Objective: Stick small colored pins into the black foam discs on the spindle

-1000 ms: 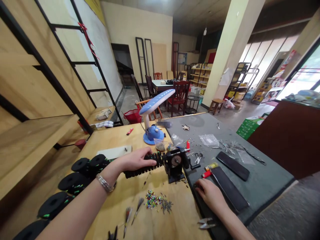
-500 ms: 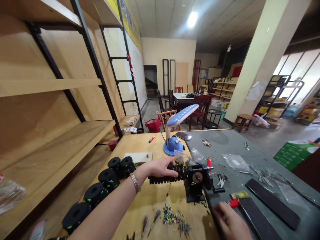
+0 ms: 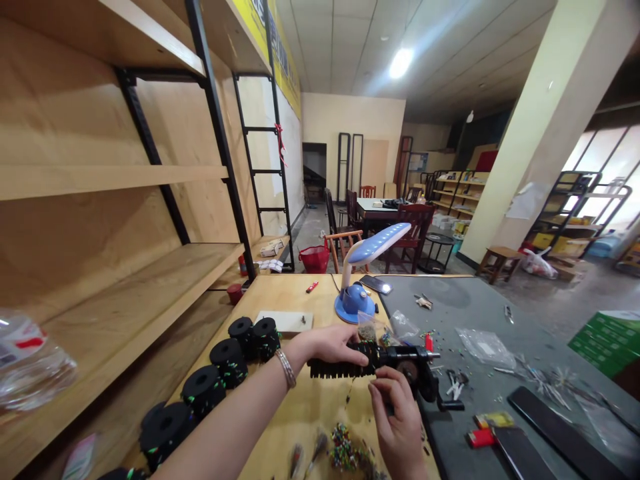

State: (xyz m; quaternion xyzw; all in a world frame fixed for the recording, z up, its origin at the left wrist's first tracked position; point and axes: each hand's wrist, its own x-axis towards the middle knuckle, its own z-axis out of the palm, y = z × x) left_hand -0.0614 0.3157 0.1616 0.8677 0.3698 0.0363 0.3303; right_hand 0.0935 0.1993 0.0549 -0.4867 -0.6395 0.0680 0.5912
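While left hand grips black roll, right hand curled, hold unclear; wooden table, grey surface, shelving.

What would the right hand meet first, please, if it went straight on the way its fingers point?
Probably the black ridged roll under the left hand; whether the right hand touches it is unclear.

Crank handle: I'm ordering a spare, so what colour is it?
The crank handle is black; it shows best in the head view.
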